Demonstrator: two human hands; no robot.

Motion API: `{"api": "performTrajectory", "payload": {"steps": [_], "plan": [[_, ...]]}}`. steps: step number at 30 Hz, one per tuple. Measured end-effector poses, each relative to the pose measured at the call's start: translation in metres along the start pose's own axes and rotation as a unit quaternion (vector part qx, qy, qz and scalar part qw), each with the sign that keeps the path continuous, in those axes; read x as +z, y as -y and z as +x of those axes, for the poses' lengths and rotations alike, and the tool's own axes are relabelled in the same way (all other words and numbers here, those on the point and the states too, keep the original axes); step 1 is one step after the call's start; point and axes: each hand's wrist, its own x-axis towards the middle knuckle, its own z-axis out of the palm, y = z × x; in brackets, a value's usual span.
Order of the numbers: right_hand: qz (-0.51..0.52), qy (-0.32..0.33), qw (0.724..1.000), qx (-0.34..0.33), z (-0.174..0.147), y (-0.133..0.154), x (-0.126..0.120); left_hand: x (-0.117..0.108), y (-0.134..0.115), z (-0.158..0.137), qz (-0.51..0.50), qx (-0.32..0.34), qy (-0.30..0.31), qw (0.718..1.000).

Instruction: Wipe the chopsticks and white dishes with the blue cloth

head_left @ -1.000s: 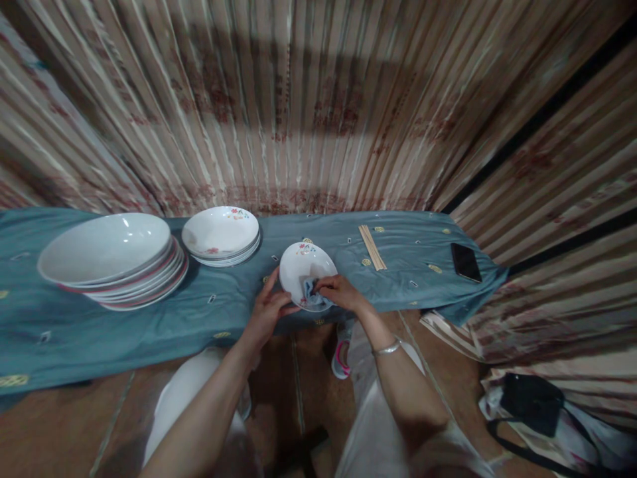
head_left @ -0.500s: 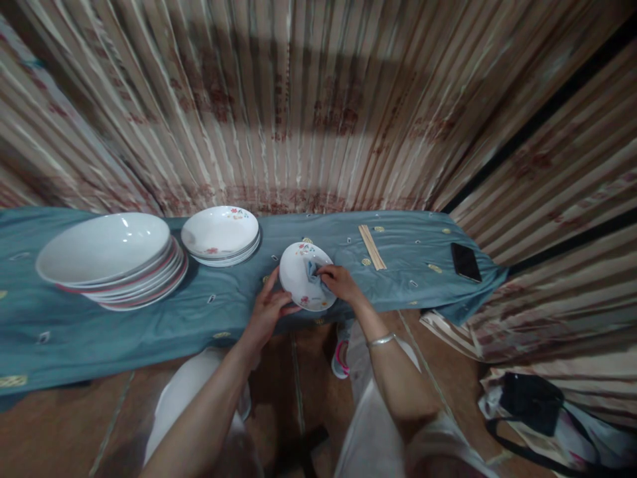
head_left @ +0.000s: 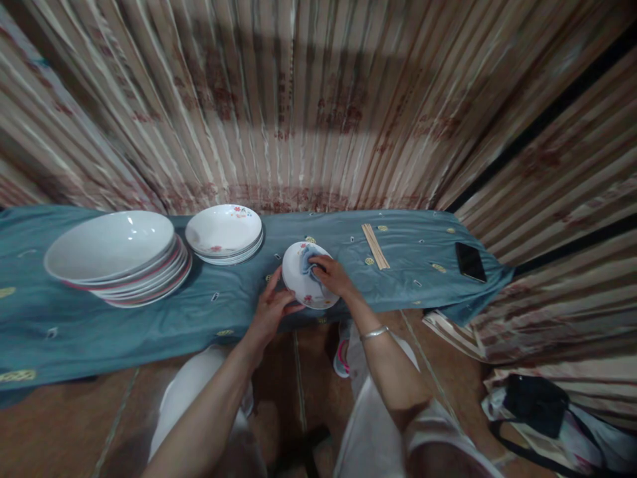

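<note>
A small white plate with flower prints is tilted up near the front edge of the table. My left hand grips its left rim, thumb at the lower edge and fingers reaching around the side. In my right hand is a bluish-grey cloth, pinched and pressed against the upper middle of the plate's face. Part of the cloth is hidden under the fingers. Left of my hands stands a short stack of flowered plates. Farther left is a taller stack of large white dishes, some with red rims.
Several wooden chopsticks lie right of the plate on the teal tablecloth. A black phone rests near the table's right end. Pleated curtains hang behind. A black bag sits at the lower right.
My right hand has moved the cloth up across the plate's face, and more of the cloth shows. My left hand keeps its hold on the rim. The view has shifted slightly.
</note>
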Motion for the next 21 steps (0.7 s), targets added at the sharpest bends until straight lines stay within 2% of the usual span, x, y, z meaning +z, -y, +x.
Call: {"api": "performTrajectory", "payload": {"steps": [12, 21], "plan": [[0.088, 0.037, 0.994, -0.057, -0.010, 0.019, 0.013, -0.003, 0.002, 0.002, -0.008, -0.002, -0.005, 1.000], [0.118, 0.092, 0.988, -0.031, -0.031, 0.033, 0.004, 0.000, -0.002, -0.001, -0.007, 0.001, -0.002, 1.000]]}}
